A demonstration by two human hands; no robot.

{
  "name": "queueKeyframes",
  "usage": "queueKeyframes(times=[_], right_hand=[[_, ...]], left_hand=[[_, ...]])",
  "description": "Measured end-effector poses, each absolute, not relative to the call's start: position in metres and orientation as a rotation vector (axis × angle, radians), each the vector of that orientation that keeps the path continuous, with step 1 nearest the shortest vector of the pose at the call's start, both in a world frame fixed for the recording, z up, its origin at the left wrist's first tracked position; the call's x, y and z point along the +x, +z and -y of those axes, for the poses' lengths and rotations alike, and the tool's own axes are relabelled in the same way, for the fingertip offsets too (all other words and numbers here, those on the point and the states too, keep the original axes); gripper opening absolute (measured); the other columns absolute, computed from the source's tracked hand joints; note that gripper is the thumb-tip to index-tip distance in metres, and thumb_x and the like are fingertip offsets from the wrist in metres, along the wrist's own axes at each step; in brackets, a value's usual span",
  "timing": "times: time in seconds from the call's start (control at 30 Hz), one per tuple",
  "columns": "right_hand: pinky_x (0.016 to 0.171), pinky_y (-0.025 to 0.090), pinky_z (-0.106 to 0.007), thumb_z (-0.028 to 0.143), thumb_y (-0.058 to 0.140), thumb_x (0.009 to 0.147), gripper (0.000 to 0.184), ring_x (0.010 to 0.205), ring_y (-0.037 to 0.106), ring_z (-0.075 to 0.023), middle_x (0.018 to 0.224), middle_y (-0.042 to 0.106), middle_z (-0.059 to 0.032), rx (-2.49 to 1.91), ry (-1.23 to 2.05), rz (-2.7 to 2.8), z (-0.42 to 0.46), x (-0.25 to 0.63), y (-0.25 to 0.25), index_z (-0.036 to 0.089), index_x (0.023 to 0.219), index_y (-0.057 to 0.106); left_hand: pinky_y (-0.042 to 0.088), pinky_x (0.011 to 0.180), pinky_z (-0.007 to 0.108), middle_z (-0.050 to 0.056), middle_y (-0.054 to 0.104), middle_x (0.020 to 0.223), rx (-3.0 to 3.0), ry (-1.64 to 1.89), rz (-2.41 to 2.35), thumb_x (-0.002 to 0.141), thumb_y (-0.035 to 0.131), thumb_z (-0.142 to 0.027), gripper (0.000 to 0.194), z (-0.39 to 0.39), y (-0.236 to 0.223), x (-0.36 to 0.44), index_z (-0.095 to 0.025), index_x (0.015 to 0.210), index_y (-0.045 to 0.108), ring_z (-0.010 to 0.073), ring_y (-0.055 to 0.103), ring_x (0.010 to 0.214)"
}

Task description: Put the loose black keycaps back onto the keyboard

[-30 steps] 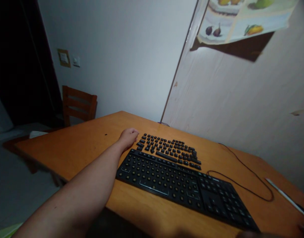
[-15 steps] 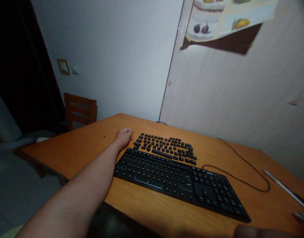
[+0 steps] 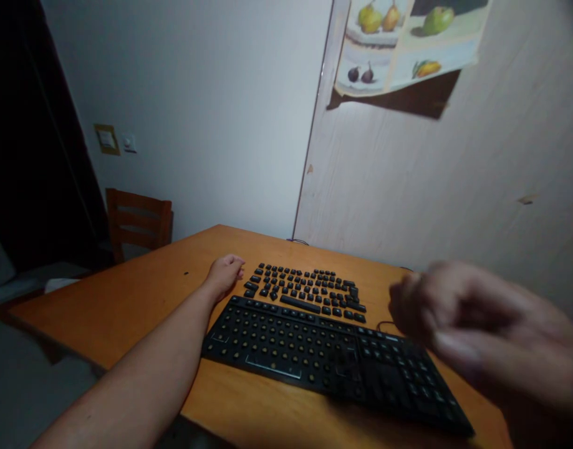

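A black keyboard (image 3: 277,340) lies across the table, its main section bare of caps and showing small round key posts, its number pad still capped. Beyond its far edge, loose black keycaps (image 3: 309,288) are laid out in rows, with a long spacebar (image 3: 300,304) among them. My left hand (image 3: 225,274) rests on the table at the left end of these rows, fingers curled closed, nothing seen in them. Large and blurred, my right hand (image 3: 477,337) hangs above the keyboard's right end. Its fingers are curled together; anything between them is hidden.
The wooden table (image 3: 141,299) meets a wall at the back. A wooden chair (image 3: 139,218) stands at the far left. Fruit pictures (image 3: 408,47) hang on the wall panel. A small dark speck (image 3: 186,273) lies on the table's left part.
My right hand has risen from the bottom right edge to above the keyboard's right end. The left hand stays beside the keycaps. The view has tilted up and shifted slightly right.
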State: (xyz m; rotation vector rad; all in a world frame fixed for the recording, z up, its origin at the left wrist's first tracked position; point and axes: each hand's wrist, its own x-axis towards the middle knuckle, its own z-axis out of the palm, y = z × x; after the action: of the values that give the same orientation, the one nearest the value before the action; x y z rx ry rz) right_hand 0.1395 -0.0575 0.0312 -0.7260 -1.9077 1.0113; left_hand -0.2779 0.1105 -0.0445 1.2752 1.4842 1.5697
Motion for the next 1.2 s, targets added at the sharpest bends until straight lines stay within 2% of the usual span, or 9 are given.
queueKeyframes(times=[0.07,0.13,0.27,0.47,0.57,0.77,1.2], right_hand=[[0.060,0.041,-0.028,0.038,0.068,0.081,0.018,0.072,0.053,-0.0173,0.080,0.060,-0.0031,-0.921,0.886,1.864,0.018,0.109,0.076,0.024,0.090,0.062],[0.057,0.039,-0.025,0.041,0.067,0.080,0.023,0.065,0.049,-0.0136,0.072,0.056,-0.0001,-1.033,0.762,1.898,-0.023,0.090,0.093,0.020,0.082,0.060],[0.059,0.041,-0.024,0.038,0.055,0.083,0.022,0.063,0.051,-0.0127,0.069,0.060,-0.0004,-1.358,0.465,2.113,-0.098,0.089,0.062,0.018,0.077,0.060],[0.057,0.038,-0.024,0.024,0.060,0.076,0.014,0.058,0.053,-0.0134,0.061,0.063,-0.0007,-1.551,0.261,2.236,-0.166,0.092,0.025,0.017,0.068,0.068],[0.063,0.041,-0.024,0.023,0.066,0.073,0.009,0.068,0.059,-0.0161,0.071,0.069,-0.0035,-1.614,0.175,2.296,-0.182,0.079,0.023,0.018,0.074,0.074],[0.066,0.043,-0.024,0.033,0.072,0.073,0.018,0.078,0.064,-0.0189,0.084,0.074,-0.0062,-1.671,0.093,2.429,-0.199,0.053,0.017,0.022,0.087,0.078],[0.068,0.043,-0.026,0.031,0.073,0.070,0.017,0.079,0.065,-0.0200,0.083,0.075,-0.0058,-1.659,0.078,2.532,-0.205,0.040,0.008,0.023,0.083,0.079]], left_hand=[[0.043,0.054,0.023,-0.002,0.057,0.054,1.287,1.560,-1.478,0.064,0.060,-0.036,0.026,-0.111,-0.045,-0.279,-0.015,0.080,0.062,0.0114,0.052,0.049],[0.044,0.054,0.023,-0.002,0.058,0.055,1.288,1.541,-1.490,0.064,0.060,-0.037,0.027,-0.111,-0.045,-0.279,-0.015,0.080,0.063,0.0118,0.053,0.051],[0.042,0.053,0.022,-0.002,0.057,0.055,1.307,1.530,-1.493,0.066,0.060,-0.039,0.028,-0.110,-0.043,-0.280,-0.015,0.080,0.062,0.0113,0.052,0.050],[0.038,0.050,0.022,-0.002,0.057,0.055,1.350,1.466,-1.531,0.068,0.059,-0.038,0.026,-0.109,-0.042,-0.281,-0.016,0.081,0.063,0.0110,0.049,0.048],[0.035,0.047,0.021,-0.001,0.057,0.055,1.351,1.435,-1.552,0.068,0.060,-0.039,0.028,-0.110,-0.042,-0.281,-0.016,0.083,0.063,0.0111,0.048,0.047],[0.035,0.046,0.021,-0.002,0.057,0.054,1.335,1.418,-1.557,0.068,0.060,-0.038,0.025,-0.107,-0.039,-0.278,-0.016,0.081,0.062,0.0107,0.047,0.045],[0.031,0.046,0.022,-0.002,0.057,0.054,1.362,1.421,-1.568,0.068,0.058,-0.036,0.027,-0.110,-0.043,-0.280,-0.016,0.084,0.064,0.0108,0.044,0.044]])
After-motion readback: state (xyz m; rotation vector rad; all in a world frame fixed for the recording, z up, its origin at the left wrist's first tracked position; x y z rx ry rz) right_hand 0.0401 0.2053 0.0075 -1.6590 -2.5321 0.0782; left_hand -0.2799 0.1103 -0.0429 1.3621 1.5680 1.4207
